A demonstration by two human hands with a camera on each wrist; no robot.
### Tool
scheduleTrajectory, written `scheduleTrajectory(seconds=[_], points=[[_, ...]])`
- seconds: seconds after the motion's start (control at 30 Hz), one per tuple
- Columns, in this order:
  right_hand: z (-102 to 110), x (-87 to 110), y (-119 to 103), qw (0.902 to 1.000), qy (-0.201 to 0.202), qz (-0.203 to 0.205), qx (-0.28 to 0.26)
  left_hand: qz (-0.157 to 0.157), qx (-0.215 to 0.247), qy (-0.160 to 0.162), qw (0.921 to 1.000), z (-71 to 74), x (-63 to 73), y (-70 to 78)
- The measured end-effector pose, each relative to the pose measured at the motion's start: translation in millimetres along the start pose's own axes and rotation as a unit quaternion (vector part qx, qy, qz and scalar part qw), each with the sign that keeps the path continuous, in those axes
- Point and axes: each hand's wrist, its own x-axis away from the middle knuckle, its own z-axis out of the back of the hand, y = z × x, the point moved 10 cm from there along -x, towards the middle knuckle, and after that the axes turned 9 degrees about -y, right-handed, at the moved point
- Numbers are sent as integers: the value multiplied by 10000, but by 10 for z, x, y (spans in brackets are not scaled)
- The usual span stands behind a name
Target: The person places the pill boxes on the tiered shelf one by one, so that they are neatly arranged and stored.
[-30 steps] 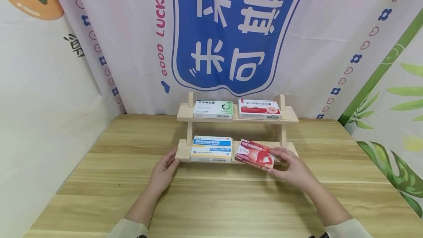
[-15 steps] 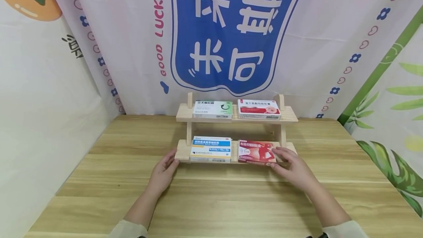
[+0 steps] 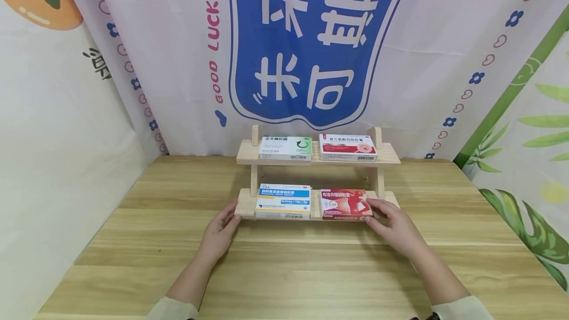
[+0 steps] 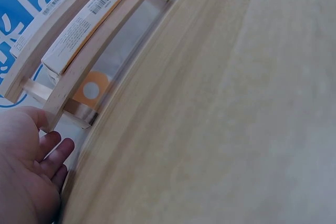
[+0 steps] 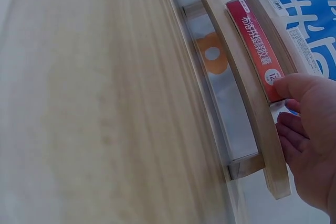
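A red medicine box [image 3: 340, 205] lies flat on the right part of the lower shelf of a two-tier wooden rack [image 3: 388, 154]. My right hand [image 3: 395, 224] holds the box at its right end; in the right wrist view the thumb presses the front corner, the other fingers partly hidden behind. My left hand [image 3: 219, 232] grips the left end of the lower shelf, thumb at the front edge. To the left of the red box sits a blue and white medicine box [image 3: 283, 201]. On the upper shelf are a green and white box [image 3: 286, 147] and a red and white box [image 3: 348, 147].
The rack stands on a wood-grain table [image 3: 284, 275], near its back edge. Behind hangs a printed cloth [image 3: 178, 63] with a blue sign pattern, and more cloth borders both sides.
The red box has turned from a tilted angle to lie square on the lower shelf, its front edge in line with the shelf. The left hand has stayed at the shelf's end.
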Motion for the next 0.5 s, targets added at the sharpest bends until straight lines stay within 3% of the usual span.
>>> scheduleTrajectory(seconds=[0.13,0.3,0.4,0.5], points=[[-6,4,56,9994,-91,-254,-232,-32,-23,9,10000,7,-2,0],[84,16,224,9944,-169,-879,-558,-11,-29,18,10000,29,8,-7],[212,26,378,9912,-169,-1203,-523,114,26,-13,9999,73,9,-22],[397,19,552,9915,-56,-1285,-191,328,-322,-67,9989,204,4,-29]])
